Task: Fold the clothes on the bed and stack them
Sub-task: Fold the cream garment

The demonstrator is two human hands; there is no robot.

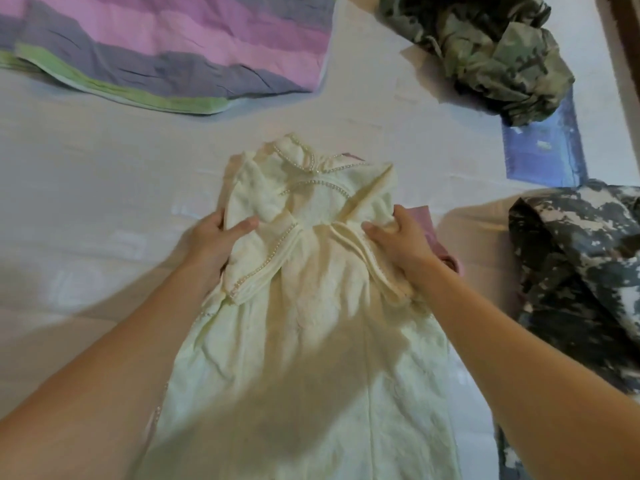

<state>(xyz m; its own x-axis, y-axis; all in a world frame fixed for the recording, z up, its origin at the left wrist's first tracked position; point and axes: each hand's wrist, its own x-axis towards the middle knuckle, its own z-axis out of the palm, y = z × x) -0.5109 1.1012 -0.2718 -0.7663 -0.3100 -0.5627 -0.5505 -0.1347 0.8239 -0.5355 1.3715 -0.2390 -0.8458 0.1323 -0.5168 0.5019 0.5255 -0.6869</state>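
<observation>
White bed sheet [104,202] fills the view, seen from above by someone leaning over it. A cream dress [304,323] lies flat in the middle of the sheet, its high collar pointing away from the person and its long skirt running toward the bottom edge of the view. Strings of small pearl trim [322,183] edge the collar, chest and sleeves. Both sleeves are folded inward across the front of the dress.

The left hand [214,237] grips the dress's left side at the folded sleeve, thumb on top of the fabric. The right hand [398,237] grips the opposite side in the same way, thumb lying over the other sleeve fold. The two hands are apart, with the chest of the dress between them.

A pink cloth [429,230] peeks out just beside the right hand. A striped quilt [173,46] in pink, purple and green lies at the far left. A crumpled green camouflage garment [485,57] sits at the far right, a darker camouflage garment [581,278] lies nearer on the right, and a blue item [543,150] shows between them
</observation>
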